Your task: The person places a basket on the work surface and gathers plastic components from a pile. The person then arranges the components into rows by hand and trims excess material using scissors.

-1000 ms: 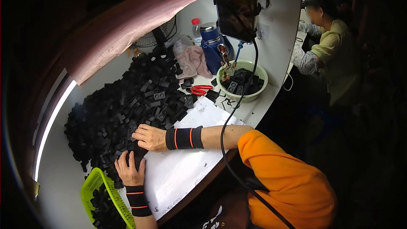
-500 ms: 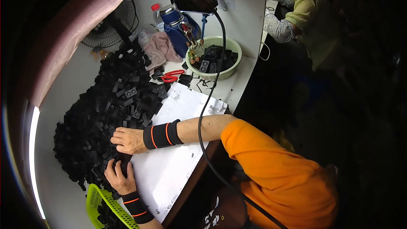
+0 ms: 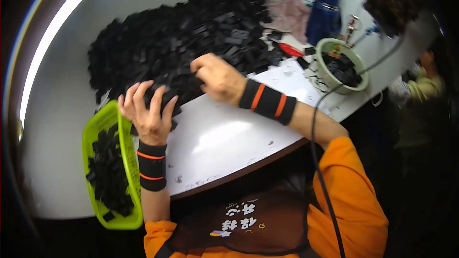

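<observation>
A broad heap of small black plastic blocks [image 3: 210,28] covers the back of the worktop. My left hand [image 3: 149,114] is at the heap's near left edge, beside the rim of a lime-green basket [image 3: 87,162]. Its fingers are spread and bent, with black blocks showing just behind and beside them. To its right, my right hand [image 3: 217,79] is over the near edge of the heap. Those fingers are curled together, and whatever may be between them is hidden. Black wristbands with orange stripes circle both wrists. Similar black pieces lie in the lime-green basket.
A white sheet [image 3: 229,134] lies in front of the heap. At the right stand a pale green bowl [image 3: 366,83] of black pieces and a blue flask [image 3: 322,19], near red-handled pliers [image 3: 290,50] and a pink cloth [image 3: 289,16]. A black cable [image 3: 313,134] hangs across. Another person sits far right.
My view has turned, bringing the whole lime-green basket into sight. My left hand's fingers have spread beside the basket rim, and my hands are farther apart.
</observation>
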The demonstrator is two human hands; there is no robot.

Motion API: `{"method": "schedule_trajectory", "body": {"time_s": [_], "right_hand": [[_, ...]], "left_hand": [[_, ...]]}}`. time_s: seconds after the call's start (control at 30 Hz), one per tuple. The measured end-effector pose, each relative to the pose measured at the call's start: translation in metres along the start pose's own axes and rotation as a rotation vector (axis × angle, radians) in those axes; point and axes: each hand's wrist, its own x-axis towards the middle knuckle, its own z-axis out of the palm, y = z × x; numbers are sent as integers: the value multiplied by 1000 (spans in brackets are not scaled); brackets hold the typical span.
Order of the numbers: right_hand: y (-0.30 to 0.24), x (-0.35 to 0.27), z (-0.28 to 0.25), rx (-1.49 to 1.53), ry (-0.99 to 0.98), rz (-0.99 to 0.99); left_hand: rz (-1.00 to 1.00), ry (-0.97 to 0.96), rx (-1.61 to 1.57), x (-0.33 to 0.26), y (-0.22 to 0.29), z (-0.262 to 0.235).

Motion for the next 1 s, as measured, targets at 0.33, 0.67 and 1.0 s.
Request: {"method": "schedule_trajectory", "body": {"time_s": [0.33, 0.67, 1.0], "right_hand": [[-123, -33, -94, 857, -586, 850], [-99, -3, -61, 209, -531, 532], [-29, 39, 22, -36, -225, -71]], "left_hand": [[-455, -672, -1236, -39, 69, -77], [-447, -283, -345, -31, 30, -56], [-414, -172, -288, -32, 18, -61]]}}
